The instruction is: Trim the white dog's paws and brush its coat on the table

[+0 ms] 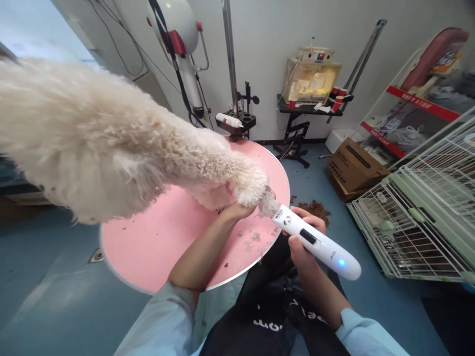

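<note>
At left, we are seeing a cream, curly-coated dog (pixel 122 143) stretching over the round pink worktop (pixel 156 257). Our left hand (pixel 245 210) is touching the fur at its narrow end, fingers hiding behind the coat, so we cannot tell whether they are gripping. Loose clippings (pixel 253 238) are lying just below. Further right, our right hand (pixel 302 256) is clasping a white clipper (pixel 322 247) between thumb and fingers, its tip meeting the fur. Beyond, a wire cage (pixel 403 228) is standing.
</note>
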### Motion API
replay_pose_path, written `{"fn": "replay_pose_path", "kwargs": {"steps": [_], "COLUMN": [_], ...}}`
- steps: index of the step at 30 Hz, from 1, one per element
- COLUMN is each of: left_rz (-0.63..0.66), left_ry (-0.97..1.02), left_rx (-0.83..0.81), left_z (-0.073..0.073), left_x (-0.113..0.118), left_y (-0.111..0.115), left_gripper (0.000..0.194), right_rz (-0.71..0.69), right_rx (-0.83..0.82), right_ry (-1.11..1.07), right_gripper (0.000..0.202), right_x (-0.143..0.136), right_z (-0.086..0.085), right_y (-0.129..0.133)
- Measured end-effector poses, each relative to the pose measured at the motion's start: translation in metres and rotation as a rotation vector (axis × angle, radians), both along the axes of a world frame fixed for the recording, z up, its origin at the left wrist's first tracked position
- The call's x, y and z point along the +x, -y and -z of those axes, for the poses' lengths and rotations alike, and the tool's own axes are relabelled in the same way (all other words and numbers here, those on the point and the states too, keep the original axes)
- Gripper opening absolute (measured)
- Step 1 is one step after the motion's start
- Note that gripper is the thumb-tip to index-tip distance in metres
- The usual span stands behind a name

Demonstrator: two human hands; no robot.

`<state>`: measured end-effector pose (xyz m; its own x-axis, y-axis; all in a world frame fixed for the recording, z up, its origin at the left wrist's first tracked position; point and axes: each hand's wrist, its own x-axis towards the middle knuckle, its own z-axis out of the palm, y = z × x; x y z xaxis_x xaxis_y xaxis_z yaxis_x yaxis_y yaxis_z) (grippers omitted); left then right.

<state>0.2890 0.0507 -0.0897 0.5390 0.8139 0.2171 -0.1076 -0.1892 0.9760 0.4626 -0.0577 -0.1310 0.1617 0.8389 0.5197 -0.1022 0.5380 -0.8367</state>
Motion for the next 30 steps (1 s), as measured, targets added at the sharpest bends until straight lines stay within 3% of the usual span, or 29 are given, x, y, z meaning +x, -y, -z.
{"fn": "replay_pose_path", "kwargs": {"steps": [4,9,15,20,26,30], "left_rz": [0.011,0.008,0.021,0.078,0.088,0.082], "left_ry": [0.026,0.046,0.090,0.120,0.110,0.116], "left_rx": [-0.001,-0.009,-0.035,-0.118,-0.110,-0.105], "left_z": [-0.004,-0.004,0.002,0.008,0.009,0.010], "left_x": [0.000,0.002,0.002,0.002,0.001,0.002], "left_y": [0.000,0.000,-0.001,-0.002,-0.003,-0.003], "left_gripper": [0.070,0.068,0.068,0.065,0.063,0.065], "right_rz": [-0.033,0.052,-0.128,0.058,-0.130,-0.068], "right_rx": [0.047,0.079,0.098,0.043,-0.021,-0.027], "right_ry": [-0.004,0.033,0.188,-0.067,-0.078,-0.199], "right_gripper": [0.042,0.038,0.037,0.037,0.043,0.037], "right_x": [-0.004,-0.004,0.006,0.006,0.003,0.006], "right_z": [-0.006,-0.012,-0.021,-0.013,-0.010,-0.011], "right_y": [0.000,-0.002,0.002,-0.004,-0.016,-0.024]}}
